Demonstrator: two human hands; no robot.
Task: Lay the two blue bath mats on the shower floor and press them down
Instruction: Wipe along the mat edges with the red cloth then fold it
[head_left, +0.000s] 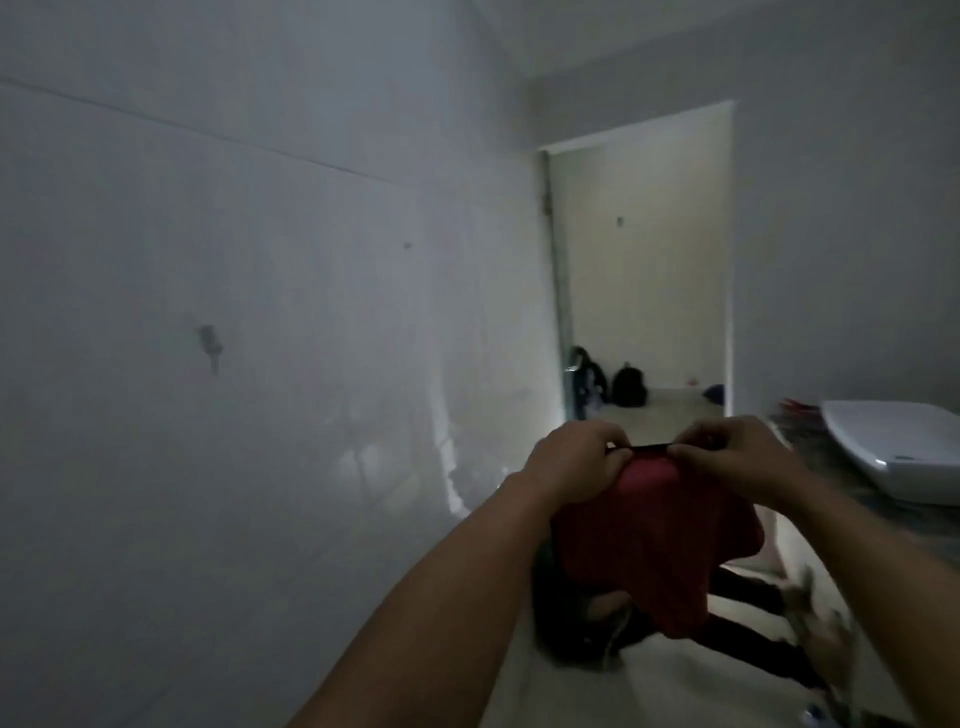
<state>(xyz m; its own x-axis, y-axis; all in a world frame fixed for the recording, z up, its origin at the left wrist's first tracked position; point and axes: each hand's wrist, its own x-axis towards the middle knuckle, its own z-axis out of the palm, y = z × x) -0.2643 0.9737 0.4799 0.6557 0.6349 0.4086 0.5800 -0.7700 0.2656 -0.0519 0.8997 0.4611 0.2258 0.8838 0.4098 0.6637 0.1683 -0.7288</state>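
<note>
I had both hands up in front of me in a dim bathroom, each pinching the top edge of a red cloth by a dark band along its hem. The left hand had its fingers curled over that band, and the right hand gripped it just beside, so the cloth hung down between my forearms. The two blue bath mats were nowhere I could pick out — a small blue shape lay on the floor beyond the doorway, too far and too small to call a mat. The shower floor did not show clearly either; the pale floor below the cloth was blurred, with dark shapes on it that I could not identify.

A white basin sat on the table to my right, and dark bags stood in the room past the door.

By my reckoning the mat work had not begun. To do this step well I would have needed to get rid of the cloth first — somewhere dry, off the floor — and free both hands. Then each mat should be carried by two corners, lowered flat, and pressed from the middle outward so the edges would not curl.
</note>
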